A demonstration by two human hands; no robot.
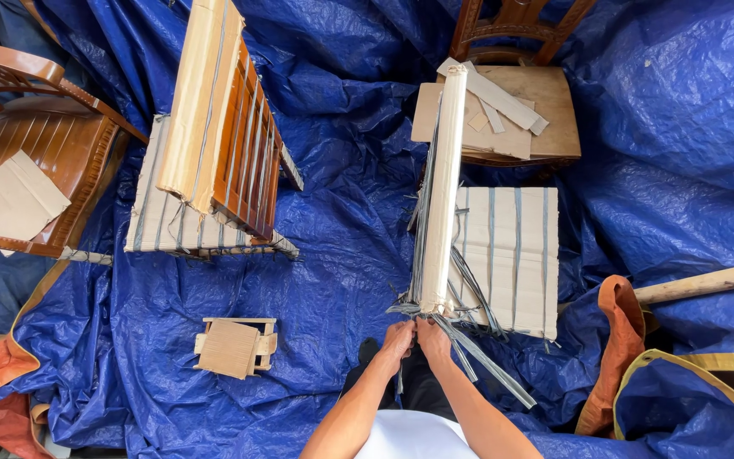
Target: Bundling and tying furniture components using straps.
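Bright daylight, soft shadows, sharp focus

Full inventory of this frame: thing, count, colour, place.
Tarp: one, blue, covers the floor.
Woven chair frame being worked: one, cream strips with grey strands, centre, back upright.
Second woven chair: one, cream weave on brown wood, upper left.
Plain wooden chairs: two, brown, far left and top right.
Cardboard pieces: beige, on the left chair and the top chair.
Small woven block: one, beige, lower left.
Wooden pole: one, tan, right edge.
Orange cloth: right of the person.
Left hand, right hand: side by side, pinching grey strands at the frame's near end.
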